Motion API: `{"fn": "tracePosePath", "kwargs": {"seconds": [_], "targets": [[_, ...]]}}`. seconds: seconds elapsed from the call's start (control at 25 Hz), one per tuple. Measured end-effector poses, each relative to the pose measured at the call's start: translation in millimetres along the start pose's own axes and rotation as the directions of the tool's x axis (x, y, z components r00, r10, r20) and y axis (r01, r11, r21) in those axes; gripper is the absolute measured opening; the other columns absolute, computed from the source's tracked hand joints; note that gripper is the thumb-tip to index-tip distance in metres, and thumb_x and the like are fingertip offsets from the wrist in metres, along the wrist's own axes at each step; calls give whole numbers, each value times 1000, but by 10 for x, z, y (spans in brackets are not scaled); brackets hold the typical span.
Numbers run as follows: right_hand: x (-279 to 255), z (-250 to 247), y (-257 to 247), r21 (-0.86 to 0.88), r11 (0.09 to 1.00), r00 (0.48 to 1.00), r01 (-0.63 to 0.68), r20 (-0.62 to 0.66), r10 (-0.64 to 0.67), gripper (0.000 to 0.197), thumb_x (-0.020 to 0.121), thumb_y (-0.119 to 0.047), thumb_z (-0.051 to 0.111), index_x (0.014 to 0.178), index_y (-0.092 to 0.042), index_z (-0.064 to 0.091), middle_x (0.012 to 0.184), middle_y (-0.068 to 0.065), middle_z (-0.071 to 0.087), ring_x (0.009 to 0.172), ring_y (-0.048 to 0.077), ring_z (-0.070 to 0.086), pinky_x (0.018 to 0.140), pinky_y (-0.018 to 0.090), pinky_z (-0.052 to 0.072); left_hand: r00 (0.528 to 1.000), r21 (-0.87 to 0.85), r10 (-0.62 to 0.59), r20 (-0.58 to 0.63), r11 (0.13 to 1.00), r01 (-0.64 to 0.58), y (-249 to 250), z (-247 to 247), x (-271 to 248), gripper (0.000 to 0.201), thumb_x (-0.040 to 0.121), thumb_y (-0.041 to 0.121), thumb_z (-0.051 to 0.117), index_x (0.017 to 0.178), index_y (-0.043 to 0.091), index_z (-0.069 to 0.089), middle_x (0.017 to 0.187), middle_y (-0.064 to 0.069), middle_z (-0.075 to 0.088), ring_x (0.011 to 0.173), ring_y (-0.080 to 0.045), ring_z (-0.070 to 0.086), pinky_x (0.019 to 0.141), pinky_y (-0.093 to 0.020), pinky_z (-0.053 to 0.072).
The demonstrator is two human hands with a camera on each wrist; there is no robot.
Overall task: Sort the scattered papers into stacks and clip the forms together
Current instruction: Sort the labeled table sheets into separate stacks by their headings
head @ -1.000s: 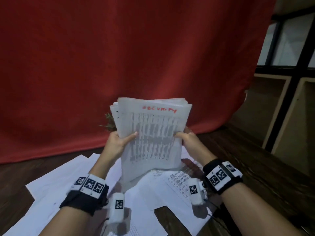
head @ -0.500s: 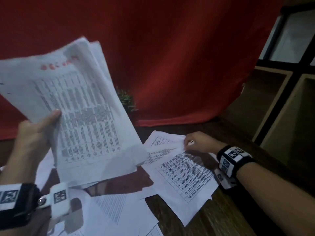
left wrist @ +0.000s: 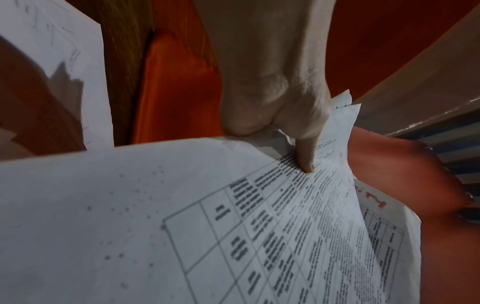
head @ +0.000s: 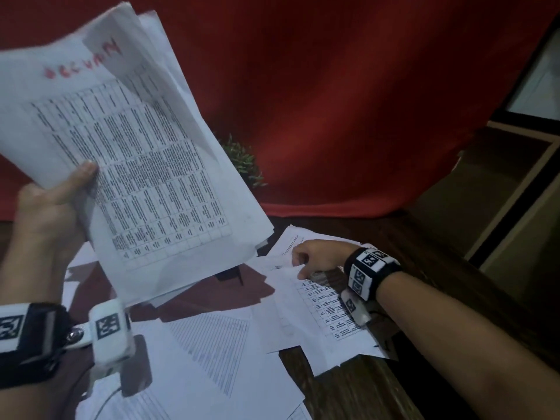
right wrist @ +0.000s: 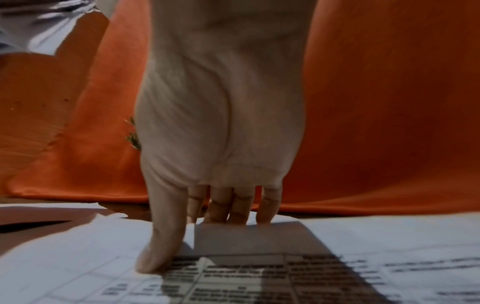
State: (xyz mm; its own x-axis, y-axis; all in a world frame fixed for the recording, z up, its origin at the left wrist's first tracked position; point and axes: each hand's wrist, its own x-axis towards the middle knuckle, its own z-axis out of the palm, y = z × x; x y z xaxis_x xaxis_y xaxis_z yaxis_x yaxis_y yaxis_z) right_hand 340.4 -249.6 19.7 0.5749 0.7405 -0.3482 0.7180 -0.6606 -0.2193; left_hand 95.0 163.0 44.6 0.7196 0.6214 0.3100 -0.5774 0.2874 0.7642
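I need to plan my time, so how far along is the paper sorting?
Done: the left hand holds a gathered stack of white printed table sheets. In hand: the right hand touches a white table sheet on the dark wooden table. Left: loose white sheets lie scattered; no clip visible.

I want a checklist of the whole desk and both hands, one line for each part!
Surface: dark wooden table, mostly covered by sheets.
Job's things: held stack of papers raised at left, red handwriting on top; printed form lies flat at right; loose sheets overlap in the middle. No clip seen.
Clutter: small green plant behind the papers.
Grippers: left hand grips the stack, thumb on top; right hand touches the form with thumb and fingertips.
Cables: thin cable beside the left wrist.
Surroundings: red curtain behind; wooden shelf frame at right.
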Motion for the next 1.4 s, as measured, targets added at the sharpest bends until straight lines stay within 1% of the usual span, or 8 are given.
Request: {"fn": "tracePosePath", "kwargs": {"seconds": [0.28, 0.44, 0.56, 0.72, 0.8, 0.92, 1.16, 1.4], "targets": [[201, 98, -324, -31, 999, 991, 35, -128, -38, 23, 87, -24, 82, 100, -17, 64, 107, 4, 63, 91, 21, 61, 81, 33, 50, 993, 166, 91, -76, 983, -78, 105, 322, -288, 76, 46, 59, 101, 108, 18, 83, 119, -2, 80, 111, -25, 79, 85, -46, 69], [283, 70, -391, -19, 999, 996, -47, -82, 45, 32, 88, -25, 81, 111, -24, 59, 101, -7, 60, 97, 23, 62, 89, 40, 52, 984, 166, 151, -96, 977, -134, 138, 424, -352, 5, 88, 27, 87, 87, 32, 89, 100, 8, 85, 98, -14, 82, 93, -45, 66], [280, 28, -414, -13, 999, 997, -53, -55, 52, 40, 91, -24, 79, 126, -16, 61, 109, -4, 58, 97, 18, 58, 85, 31, 48, 980, 190, 176, -93, 969, -156, 131, 434, -387, 30, 100, 13, 73, 84, 32, 89, 99, 8, 85, 97, -14, 82, 94, -44, 66], [267, 118, -503, -110, 994, 983, -13, -183, -8, 8, 91, -6, 71, 93, -13, 68, 105, 2, 62, 95, 22, 60, 80, 32, 47, 978, 207, 165, -125, 969, -137, 151, 453, -409, 26, 99, 15, 75, 87, 33, 89, 101, 6, 85, 99, -18, 81, 93, -51, 65], [246, 193, -570, -143, 989, 974, -26, -228, -7, 26, 89, 1, 56, 76, -21, 62, 94, 3, 64, 87, 27, 61, 73, 36, 47, 977, 210, 171, -125, 967, -142, 158, 437, -405, 27, 100, 16, 75, 87, 36, 89, 101, 7, 85, 99, -18, 81, 92, -51, 66], [183, 212, -635, -203, 979, 973, -21, -231, -26, 23, 88, 1, 51, 82, -19, 62, 97, 7, 69, 90, 32, 62, 73, 36, 41, 976, 214, 179, -128, 965, -149, 194, 454, -423, 30, 100, 16, 74, 84, 38, 88, 96, 9, 85, 92, -15, 82, 87, -48, 67], [-93, -38, -948, -553, 805, 922, 214, -158, -354, 31, 93, -5, 61, 114, -22, 74, 117, -1, 67, 109, 26, 54, 80, 37, 27, 973, 207, 176, -152, 968, -143, 201, 376, -403, 26, 98, 17, 77, 87, 36, 89, 102, 7, 85, 98, -18, 82, 91, -49, 67], [-678, 353, -1421, -546, 628, 767, 555, 42, -641, 16, 98, -14, 65, 109, -19, 75, 113, -1, 71, 103, 20, 59, 98, 43, 46, 969, 194, 172, -179, 971, -137, 186, 347, -395, 25, 97, 16, 78, 85, 36, 89, 102, 6, 85, 99, -18, 82, 91, -48, 67]]}}
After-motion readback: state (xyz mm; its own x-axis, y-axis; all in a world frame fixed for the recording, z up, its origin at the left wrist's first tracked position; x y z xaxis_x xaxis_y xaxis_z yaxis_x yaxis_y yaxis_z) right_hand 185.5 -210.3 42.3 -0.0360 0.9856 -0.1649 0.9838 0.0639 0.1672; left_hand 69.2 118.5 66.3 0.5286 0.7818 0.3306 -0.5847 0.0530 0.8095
